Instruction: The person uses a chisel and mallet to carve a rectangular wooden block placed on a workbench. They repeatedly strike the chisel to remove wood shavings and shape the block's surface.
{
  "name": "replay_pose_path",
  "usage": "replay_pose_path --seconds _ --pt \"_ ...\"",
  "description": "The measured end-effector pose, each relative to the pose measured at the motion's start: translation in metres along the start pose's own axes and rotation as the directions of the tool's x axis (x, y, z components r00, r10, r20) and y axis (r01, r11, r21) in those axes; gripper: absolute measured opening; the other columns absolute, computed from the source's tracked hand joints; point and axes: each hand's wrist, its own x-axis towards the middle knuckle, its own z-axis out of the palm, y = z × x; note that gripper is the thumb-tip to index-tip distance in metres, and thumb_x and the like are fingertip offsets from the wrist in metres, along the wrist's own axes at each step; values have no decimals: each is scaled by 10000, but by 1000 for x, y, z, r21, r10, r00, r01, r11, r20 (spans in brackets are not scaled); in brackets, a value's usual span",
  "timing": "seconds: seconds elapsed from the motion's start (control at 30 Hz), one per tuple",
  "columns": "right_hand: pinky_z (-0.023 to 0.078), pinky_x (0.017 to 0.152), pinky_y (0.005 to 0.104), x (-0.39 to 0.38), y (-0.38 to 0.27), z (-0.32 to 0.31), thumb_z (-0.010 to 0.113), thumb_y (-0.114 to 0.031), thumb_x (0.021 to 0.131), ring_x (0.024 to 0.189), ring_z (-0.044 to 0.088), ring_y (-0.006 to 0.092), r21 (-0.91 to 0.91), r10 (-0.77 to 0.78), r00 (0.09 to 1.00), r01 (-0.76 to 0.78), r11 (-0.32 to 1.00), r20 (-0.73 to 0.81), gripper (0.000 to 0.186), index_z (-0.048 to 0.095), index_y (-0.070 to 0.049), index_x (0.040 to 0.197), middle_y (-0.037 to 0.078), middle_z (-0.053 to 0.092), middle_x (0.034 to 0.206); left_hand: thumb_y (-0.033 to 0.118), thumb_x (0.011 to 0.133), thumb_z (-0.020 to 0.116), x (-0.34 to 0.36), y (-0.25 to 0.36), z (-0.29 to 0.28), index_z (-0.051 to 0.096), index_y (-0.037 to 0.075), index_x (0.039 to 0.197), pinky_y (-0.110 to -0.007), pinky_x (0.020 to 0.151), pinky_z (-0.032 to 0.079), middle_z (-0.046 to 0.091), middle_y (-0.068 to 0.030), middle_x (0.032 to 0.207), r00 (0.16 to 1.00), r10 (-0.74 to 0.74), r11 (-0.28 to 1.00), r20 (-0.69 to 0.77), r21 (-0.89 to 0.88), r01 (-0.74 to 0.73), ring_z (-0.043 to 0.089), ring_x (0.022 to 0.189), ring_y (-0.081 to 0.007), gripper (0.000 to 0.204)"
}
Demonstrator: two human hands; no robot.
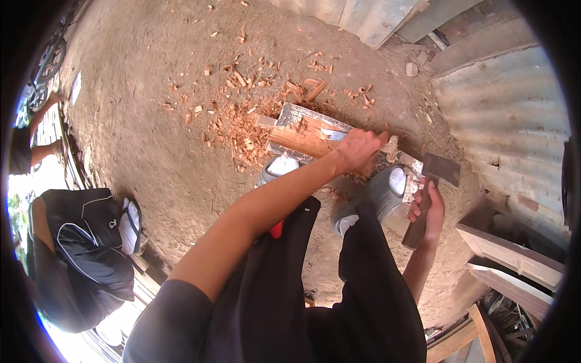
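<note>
My left hand grips a chisel, its flat metal blade lying on a reddish wooden piece with curled shavings on it. That piece rests on a paint-spattered board between and just beyond my grey shoes. At the right, my right hand is closed round the handle of a dark mallet, whose blocky head is over the board's right end. The chisel's handle is mostly hidden by my left hand.
Wood shavings lie on the dirt floor. Corrugated metal sheeting stands at right, above wooden boxes and planks. At left are another person in dark clothing, another person's arms and bicycle wheels.
</note>
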Motion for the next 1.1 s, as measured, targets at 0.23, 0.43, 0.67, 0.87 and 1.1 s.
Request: replay_pose_path --seconds 0.23,0.43,0.67,0.87,1.1 --pt "369 395 310 -8 4 21 544 -369 1049 481 466 131 -181 219 965 -192 965 146 386 560 -30 1233 32 507 741 248 912 696 -5 -3 3 549 80 1245 -474 643 582 728 -167 756 999 -42 999 -6 31 42 730 715 -379 401" --pt "391 412 312 -2 5 0 532 -368 1059 481 474 140 46 10 1000 -10 999 -4 403 542 -20 1263 43 511 742 253 894 704 -3 -1 3 569 71 1207 -481 637 581 721 -178 745 999 -7 1000 -33 -1 7 732 717 -377 387" --pt "382 392 286 -19 3 29 549 -368 1056 432 422 112 -162 196 962 -167 973 187 364 573 -53 1236 22 511 746 204 917 643 -10 1 -10 549 53 1134 -476 609 581 729 -171 749 1000 12 1000 5 14 -12 744 704 -353 280" --pt "398 390 307 -16 10 30 548 -362 1055 452 448 129 31 -2 1000 2 1000 -12 379 558 -39 1254 33 507 740 202 891 665 -14 1 -3 526 62 1171 -477 606 585 739 -179 767 999 35 998 -12 60 -34 752 716 -354 343" --pt "354 391 292 -26 3 17 547 -367 1058 454 443 120 -156 258 945 -230 961 200 388 556 -48 1279 34 516 742 167 900 652 -20 5 -5 516 71 1207 -468 627 595 746 -188 793 998 -17 994 52 108 11 759 733 -341 350"
